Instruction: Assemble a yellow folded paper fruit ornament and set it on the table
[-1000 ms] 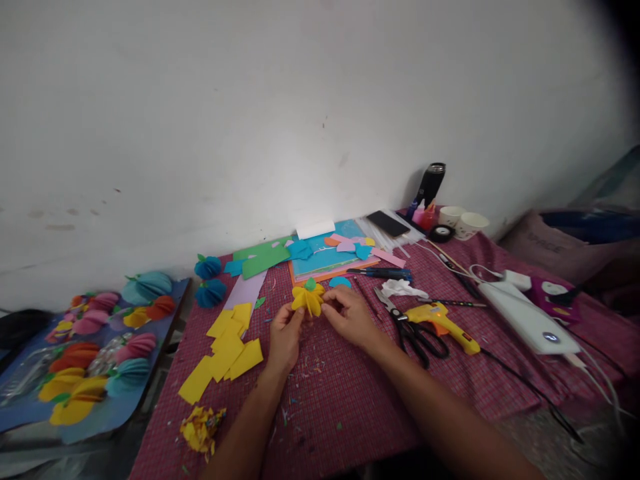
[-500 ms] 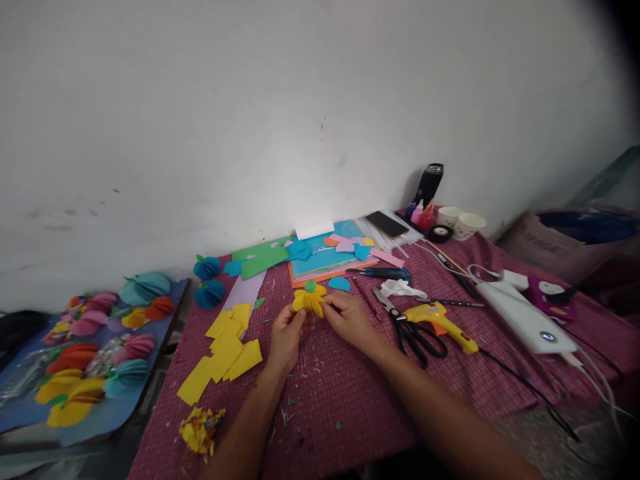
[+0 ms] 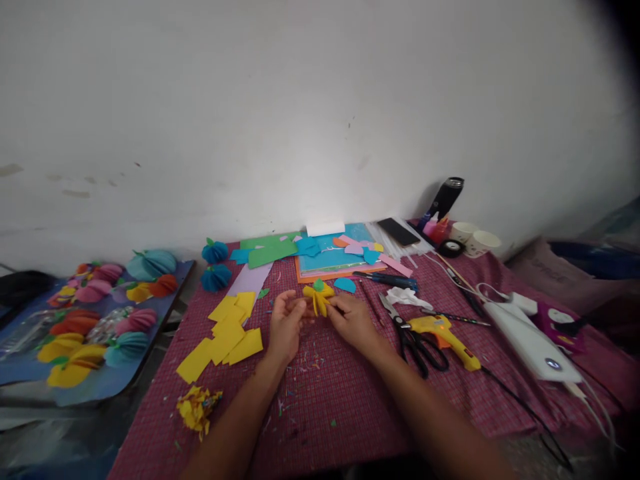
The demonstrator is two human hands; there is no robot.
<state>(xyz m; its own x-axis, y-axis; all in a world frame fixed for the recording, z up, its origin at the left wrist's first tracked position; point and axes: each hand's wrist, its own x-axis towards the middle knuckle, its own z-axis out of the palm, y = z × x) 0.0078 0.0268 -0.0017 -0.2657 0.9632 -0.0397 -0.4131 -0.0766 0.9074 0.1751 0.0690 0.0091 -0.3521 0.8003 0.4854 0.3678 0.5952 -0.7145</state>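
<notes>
A small yellow folded-paper ball with a green leaf on top [image 3: 319, 298] sits between my two hands above the red checked tablecloth [image 3: 350, 400]. My left hand [image 3: 285, 327] grips its left side with the fingertips. My right hand [image 3: 353, 320] pinches its right side. Cut yellow paper pieces [image 3: 225, 333] lie just left of my left hand. Black-handled scissors [image 3: 415, 333] and a yellow glue gun [image 3: 445, 331] lie to the right of my right hand.
Coloured paper sheets [image 3: 325, 257] and two blue paper balls [image 3: 215, 267] lie near the white wall. A board of finished paper balls [image 3: 95, 320] stands left of the table. Cups [image 3: 475, 239], a black bottle [image 3: 447, 195], a white power bank [image 3: 530, 340] and cables are at the right. Yellow scraps [image 3: 197, 408] sit near the front edge.
The paper ball has turned between my fingers and looks narrower now. Both hands stay on it, and the view has shifted slightly left and down.
</notes>
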